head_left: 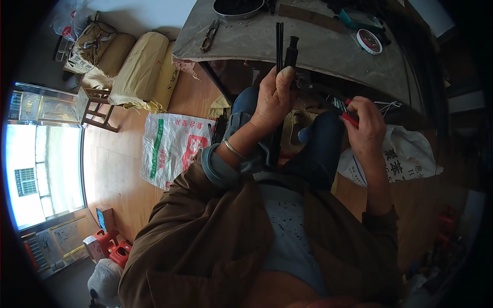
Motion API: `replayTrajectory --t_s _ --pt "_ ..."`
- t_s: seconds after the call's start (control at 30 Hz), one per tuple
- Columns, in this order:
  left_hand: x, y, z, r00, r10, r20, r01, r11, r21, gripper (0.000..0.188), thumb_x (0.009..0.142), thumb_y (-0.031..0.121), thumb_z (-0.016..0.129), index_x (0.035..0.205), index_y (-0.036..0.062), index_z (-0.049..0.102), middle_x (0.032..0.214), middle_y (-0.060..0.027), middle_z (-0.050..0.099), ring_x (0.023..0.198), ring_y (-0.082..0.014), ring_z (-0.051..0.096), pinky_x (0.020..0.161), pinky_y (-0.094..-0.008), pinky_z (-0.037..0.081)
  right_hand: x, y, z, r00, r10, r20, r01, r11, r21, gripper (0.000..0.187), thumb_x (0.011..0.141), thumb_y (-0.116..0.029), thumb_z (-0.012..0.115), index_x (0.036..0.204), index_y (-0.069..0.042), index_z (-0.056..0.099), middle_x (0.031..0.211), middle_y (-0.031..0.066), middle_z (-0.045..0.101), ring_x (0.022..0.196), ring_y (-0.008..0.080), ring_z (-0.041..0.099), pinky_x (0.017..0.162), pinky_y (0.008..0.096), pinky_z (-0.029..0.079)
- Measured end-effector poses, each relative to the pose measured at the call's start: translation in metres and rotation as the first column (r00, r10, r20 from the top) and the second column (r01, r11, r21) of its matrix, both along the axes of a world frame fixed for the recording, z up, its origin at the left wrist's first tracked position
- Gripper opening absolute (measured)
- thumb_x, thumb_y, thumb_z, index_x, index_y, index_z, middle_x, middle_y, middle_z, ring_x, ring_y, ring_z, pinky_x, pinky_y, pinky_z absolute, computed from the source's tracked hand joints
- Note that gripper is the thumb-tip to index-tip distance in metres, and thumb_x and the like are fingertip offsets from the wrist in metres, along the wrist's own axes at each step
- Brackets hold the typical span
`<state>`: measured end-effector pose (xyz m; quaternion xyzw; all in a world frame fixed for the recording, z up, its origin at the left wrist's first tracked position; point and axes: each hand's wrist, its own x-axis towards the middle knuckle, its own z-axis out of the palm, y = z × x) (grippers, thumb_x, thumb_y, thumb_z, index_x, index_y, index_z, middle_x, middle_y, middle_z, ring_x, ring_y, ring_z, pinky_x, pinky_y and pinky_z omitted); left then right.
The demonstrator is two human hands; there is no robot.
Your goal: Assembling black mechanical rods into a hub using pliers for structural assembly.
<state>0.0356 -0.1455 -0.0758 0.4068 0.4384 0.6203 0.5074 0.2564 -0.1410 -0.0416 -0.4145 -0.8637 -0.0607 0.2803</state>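
Observation:
My left hand is closed in front of the table edge, thumb up. It grips a bundle of thin black rods and a thicker black tube with a flared tip, both pointing toward the table. To its right, my right hand wraps around a pliers-like tool with two red handles. The tool's dark head points left toward the left hand, and its tip blends into the shadow below the table. Whether it touches anything there I cannot tell.
On the grey table lie a pair of scissors-like pliers, a metal bowl of black material, a round tin and a teal box. White woven sacks lie on the floor. Stuffed sacks and a wooden stool stand left.

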Motion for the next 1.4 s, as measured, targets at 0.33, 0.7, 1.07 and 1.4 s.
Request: replayTrajectory --t_s 0.33,0.7,1.07,1.4 --pt "0.004 -0.003 -0.001 0.997 -0.081 -0.018 0.082 0.997 0.009 0.045 0.098 0.048 0.045 0.089 0.0042 0.052 0.063 0.0024 0.048 0.048 -0.0036 0.043 0.043 -0.0196 0.033 0.009 -0.02 0.004 0.847 -0.262 -0.463 -0.523 -0.254 -0.814 0.036 0.087 -0.02 0.063 0.113 -0.004 0.044 0.075 0.0064 0.06 0.055 0.011 0.056 0.05 0.0238 0.046" --pt "0.013 -0.013 0.008 0.985 -0.133 -0.105 0.142 0.987 0.079 0.054 0.096 0.055 0.039 0.089 0.0031 0.053 0.061 0.0017 0.049 0.047 -0.0049 0.042 0.041 -0.0201 0.032 0.015 -0.051 -0.009 0.537 -0.628 -0.563 -0.843 -0.428 -0.327 0.029 0.09 -0.03 0.063 0.093 -0.004 0.049 0.056 0.0035 0.049 0.04 0.0121 0.049 0.038 0.0263 0.041" --pt "0.002 -0.013 0.009 0.98 -0.191 0.05 0.191 0.982 -0.001 0.048 0.097 0.052 0.043 0.083 0.0071 0.052 0.058 0.0048 0.047 0.046 -0.0016 0.041 0.041 -0.0184 0.029 0.005 -0.055 -0.003 0.606 -0.449 -0.656 -0.778 -0.16 -0.608 0.04 0.093 -0.042 0.057 0.094 -0.002 0.049 0.06 0.0043 0.055 0.044 0.0099 0.052 0.038 0.0213 0.04" --pt "0.006 -0.017 0.009 0.996 -0.079 -0.031 0.081 0.995 0.057 0.05 0.097 0.053 0.04 0.085 0.0057 0.053 0.056 0.0027 0.046 0.042 -0.0048 0.04 0.038 -0.0204 0.03 0.001 -0.041 0.017 0.872 -0.172 -0.458 -0.479 -0.104 -0.872 0.029 0.09 -0.022 0.06 0.106 0.001 0.051 0.072 0.0058 0.057 0.056 0.0102 0.055 0.048 0.0219 0.043"
